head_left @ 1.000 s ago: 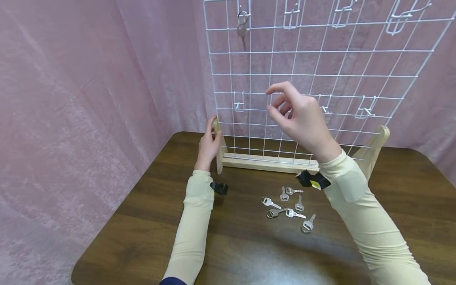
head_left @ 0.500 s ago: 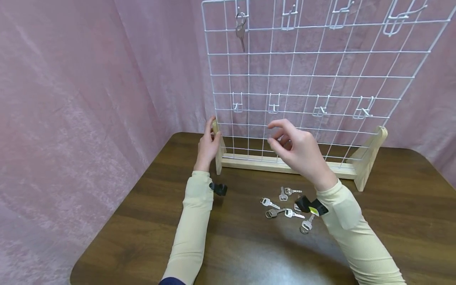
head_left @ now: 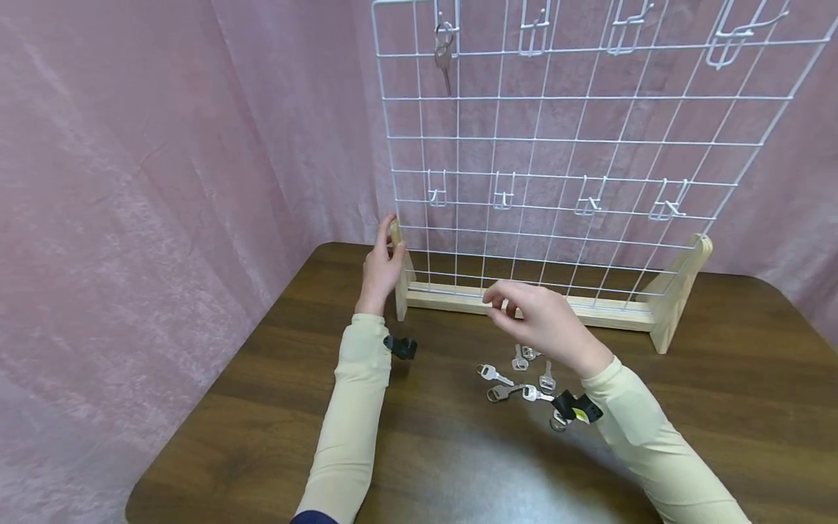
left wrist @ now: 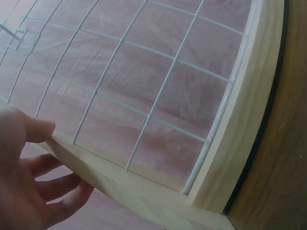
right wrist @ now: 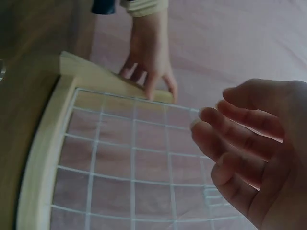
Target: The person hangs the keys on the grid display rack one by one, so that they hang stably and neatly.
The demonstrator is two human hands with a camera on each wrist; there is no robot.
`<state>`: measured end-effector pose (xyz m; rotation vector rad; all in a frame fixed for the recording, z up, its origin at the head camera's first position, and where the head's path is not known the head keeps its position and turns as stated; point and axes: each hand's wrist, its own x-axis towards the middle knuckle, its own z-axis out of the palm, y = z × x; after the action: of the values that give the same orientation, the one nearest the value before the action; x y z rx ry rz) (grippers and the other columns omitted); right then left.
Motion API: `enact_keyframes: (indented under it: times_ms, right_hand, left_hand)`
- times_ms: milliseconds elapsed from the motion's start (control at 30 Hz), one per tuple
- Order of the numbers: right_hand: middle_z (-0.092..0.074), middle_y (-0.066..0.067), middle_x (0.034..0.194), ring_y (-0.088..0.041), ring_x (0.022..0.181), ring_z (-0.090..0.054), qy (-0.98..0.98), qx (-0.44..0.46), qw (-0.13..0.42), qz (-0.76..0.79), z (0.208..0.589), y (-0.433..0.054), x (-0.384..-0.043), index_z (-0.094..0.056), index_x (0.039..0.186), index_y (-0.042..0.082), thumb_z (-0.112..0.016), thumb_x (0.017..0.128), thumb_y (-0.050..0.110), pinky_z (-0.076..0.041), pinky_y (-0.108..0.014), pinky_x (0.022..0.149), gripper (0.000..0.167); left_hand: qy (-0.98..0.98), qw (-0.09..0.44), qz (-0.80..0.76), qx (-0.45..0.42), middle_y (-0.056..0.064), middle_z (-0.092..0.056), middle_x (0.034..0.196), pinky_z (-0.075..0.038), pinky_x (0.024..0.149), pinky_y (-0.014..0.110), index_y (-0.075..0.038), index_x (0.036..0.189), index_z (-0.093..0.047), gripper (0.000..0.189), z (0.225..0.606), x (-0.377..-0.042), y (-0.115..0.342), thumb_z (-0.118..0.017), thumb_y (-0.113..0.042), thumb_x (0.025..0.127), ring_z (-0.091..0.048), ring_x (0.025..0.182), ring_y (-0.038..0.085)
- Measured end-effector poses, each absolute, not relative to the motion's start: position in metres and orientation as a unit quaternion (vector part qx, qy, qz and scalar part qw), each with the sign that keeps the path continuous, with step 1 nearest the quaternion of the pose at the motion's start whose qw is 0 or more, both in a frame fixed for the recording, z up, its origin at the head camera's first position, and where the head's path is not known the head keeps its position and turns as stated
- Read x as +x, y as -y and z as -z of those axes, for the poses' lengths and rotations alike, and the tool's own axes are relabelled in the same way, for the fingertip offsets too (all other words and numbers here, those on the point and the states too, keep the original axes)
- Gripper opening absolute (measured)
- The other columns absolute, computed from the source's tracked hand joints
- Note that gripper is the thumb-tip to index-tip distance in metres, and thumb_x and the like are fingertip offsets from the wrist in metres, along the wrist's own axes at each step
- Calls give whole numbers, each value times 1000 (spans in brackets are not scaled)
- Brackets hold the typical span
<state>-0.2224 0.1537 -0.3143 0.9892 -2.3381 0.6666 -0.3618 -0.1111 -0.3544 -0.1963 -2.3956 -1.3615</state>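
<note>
My left hand (head_left: 381,275) holds the wooden side support (head_left: 401,284) of a white wire grid rack (head_left: 497,137). In the left wrist view the thumb lies on one side of the wood and the fingers on the other. My right hand (head_left: 546,324) hangs in the air before the rack's wooden base bar, its fingers loosely curled with nothing between them. Several silver keys (head_left: 492,374) lie on the table below it, some with rings; my right hand and wrist partly hide a few. One key (head_left: 443,54) hangs by its ring from the upper left hook.
More white hooks, such as the upper hook (head_left: 533,36) and the lower hook (head_left: 503,199), sit on the grid in two rows. The brown table (head_left: 262,407) has rounded corners. A pink curtain (head_left: 164,182) hangs behind and to the left.
My right hand has come down from the level of the lower hooks to just above the keys, staying empty. The left hand has kept its hold on the wooden support.
</note>
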Motion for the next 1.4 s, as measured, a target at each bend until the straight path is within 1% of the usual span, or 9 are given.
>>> enact_keyframes:
  times_ms: [200,333,433,667,800,900,1033,1267,1400]
  right_hand:
    - [-71,4,87,-6,72,-62,877,356,215,-242,321,-153,-221,-67,96,14,-66,87,8,-54,-29,64,10]
    - [-70,5,86,-5,74,-63,882,363,190,-232,320,-152,-223,-67,94,15,-68,88,11,-53,-27,66,7]
    - [-68,6,84,-5,75,-63,883,383,165,-217,323,-151,-227,-66,92,14,-69,88,12,-54,-25,68,5]
    - [-63,9,77,-3,69,-58,889,403,122,-178,340,-149,-238,-65,87,16,-72,85,15,-48,-22,62,7]
    - [-65,6,88,-4,72,-59,902,392,62,-169,350,-148,-241,-65,94,15,-70,87,18,-50,-22,65,9]
    - [-65,2,99,-9,80,-64,907,387,22,-163,356,-148,-243,-65,101,14,-69,88,19,-53,-27,71,15]
    - [-65,-4,108,-20,93,-67,908,387,-6,-157,366,-150,-245,-63,109,9,-69,87,18,-55,-35,81,24]
    - [-60,-7,115,-27,106,-63,915,380,-24,-134,379,-154,-249,-62,115,6,-70,84,15,-52,-42,92,33]
    - [-59,-7,110,-27,102,-63,915,382,-28,-126,386,-154,-252,-62,112,8,-70,82,13,-52,-42,89,31]
  left_hand:
    - [849,193,487,-75,18,-57,136,-54,85,52,-40,148,-28,55,354,-361,113,-50,-22,101,-64,110,35]
    - [849,195,486,-76,19,-57,136,-55,83,52,-38,149,-28,55,352,-361,115,-50,-23,101,-64,108,36]
    - [850,196,484,-70,18,-57,136,-55,82,52,-40,148,-28,54,351,-360,117,-49,-25,101,-65,106,36]
    - [852,196,480,-68,16,-57,137,-54,84,51,-42,148,-27,54,350,-360,116,-49,-26,101,-65,107,34]
    - [854,190,480,-69,17,-56,138,-54,84,52,-42,148,-26,54,350,-359,115,-48,-26,102,-64,108,34]
    - [854,187,481,-70,17,-56,138,-55,84,52,-42,148,-26,54,351,-359,114,-48,-26,102,-64,108,35]
    - [854,182,483,-72,18,-54,139,-55,83,52,-43,148,-25,54,352,-359,113,-48,-27,102,-64,108,35]
    - [854,182,482,-76,19,-54,140,-55,82,51,-42,148,-26,54,354,-360,111,-48,-26,101,-65,108,36]
    - [854,187,479,-76,19,-55,139,-55,82,52,-41,148,-27,54,354,-361,111,-49,-26,101,-65,108,36]
